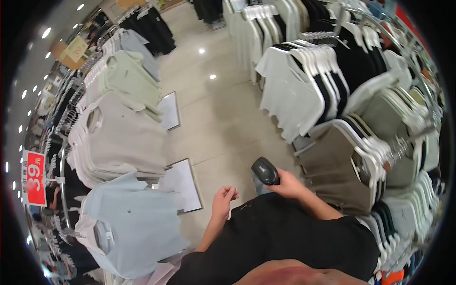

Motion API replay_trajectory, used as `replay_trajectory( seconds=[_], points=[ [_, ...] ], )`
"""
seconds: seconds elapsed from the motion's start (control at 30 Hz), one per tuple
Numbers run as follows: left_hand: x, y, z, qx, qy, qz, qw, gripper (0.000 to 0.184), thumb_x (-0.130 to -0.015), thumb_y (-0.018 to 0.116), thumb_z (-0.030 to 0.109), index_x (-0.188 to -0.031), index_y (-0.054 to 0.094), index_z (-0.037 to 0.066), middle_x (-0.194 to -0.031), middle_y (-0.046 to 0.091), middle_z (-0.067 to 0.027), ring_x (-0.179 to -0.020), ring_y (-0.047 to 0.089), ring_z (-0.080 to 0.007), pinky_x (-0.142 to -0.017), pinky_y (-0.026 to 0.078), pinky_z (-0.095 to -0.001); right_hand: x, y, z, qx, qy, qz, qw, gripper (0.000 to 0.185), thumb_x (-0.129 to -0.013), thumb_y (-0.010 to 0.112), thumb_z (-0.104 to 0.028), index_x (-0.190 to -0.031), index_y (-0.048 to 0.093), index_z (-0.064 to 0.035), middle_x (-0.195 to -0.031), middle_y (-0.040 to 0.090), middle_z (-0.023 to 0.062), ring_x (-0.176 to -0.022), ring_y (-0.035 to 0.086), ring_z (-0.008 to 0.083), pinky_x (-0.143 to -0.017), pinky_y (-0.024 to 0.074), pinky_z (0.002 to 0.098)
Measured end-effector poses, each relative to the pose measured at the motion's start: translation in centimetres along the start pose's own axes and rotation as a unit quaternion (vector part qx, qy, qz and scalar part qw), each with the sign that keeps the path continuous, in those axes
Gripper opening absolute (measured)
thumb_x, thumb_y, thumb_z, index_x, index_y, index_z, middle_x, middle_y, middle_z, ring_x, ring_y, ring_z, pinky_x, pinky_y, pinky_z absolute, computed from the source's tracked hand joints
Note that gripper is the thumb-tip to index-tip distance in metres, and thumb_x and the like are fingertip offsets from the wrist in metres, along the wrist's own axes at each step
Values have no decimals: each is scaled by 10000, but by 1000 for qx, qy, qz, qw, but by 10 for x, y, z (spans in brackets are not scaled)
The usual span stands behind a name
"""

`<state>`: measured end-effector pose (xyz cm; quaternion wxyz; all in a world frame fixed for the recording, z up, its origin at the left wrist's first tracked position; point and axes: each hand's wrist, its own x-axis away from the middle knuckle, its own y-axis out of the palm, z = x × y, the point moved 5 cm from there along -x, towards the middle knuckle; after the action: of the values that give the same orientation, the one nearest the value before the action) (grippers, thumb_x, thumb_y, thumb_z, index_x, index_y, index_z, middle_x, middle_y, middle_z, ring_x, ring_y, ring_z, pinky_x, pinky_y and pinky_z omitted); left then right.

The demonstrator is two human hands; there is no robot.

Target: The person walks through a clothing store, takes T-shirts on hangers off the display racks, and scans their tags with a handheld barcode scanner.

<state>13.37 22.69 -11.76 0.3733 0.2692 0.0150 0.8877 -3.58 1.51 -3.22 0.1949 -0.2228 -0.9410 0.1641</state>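
My right hand (286,184) is closed round a black handheld device (265,171), which looks like a scanner and is held up in front of my body. To its left, my left hand (225,195) is raised over the floor near my black shirt (280,237), its fingers curled together. Whether anything small is between those fingers is too small to tell. Neither hand touches the clothes. Nearest to my right hand hang brown shirts (337,166) on white hangers. A light blue shirt (137,223) hangs to the left of my left hand.
Along the left are racks with a beige shirt (126,133), a green shirt (130,78) and a red price sign (35,178). White shirts (294,90) hang on the right. A tiled aisle (213,104) runs between, with white boards (183,185) low at its left edge.
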Motion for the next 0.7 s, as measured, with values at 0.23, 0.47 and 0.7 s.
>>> replay_trajectory(
  seconds=[0.23,0.47,0.7],
  points=[
    [-105,28,127,-51,63,-21,997,186,-1049,597,138,-1165,634,-2,-1062,716,-103,-951,675,-184,-924,526,-340,-160,-55,-52,-9,-92,-46,995,541,-819,829,-321,-1207,644,8,-1034,734,204,-928,706,365,-825,545,422],
    [-190,77,186,12,59,-157,986,534,-1034,578,86,-1524,396,-21,-1437,563,-149,-1275,586,-239,-1094,453,-383,-263,-93,-100,-59,-142,-77,985,518,-843,818,-268,-1257,629,-22,-1095,735,184,-1002,720,332,-886,555,406],
    [-306,77,210,45,60,-242,967,630,-1031,586,61,-1581,283,11,-1470,495,-97,-1377,485,-206,-1147,394,-373,-372,-113,-127,-28,-85,-112,990,525,-849,812,-268,-1282,625,-38,-1100,736,174,-1011,715,334,-901,550,409]
  ],
)
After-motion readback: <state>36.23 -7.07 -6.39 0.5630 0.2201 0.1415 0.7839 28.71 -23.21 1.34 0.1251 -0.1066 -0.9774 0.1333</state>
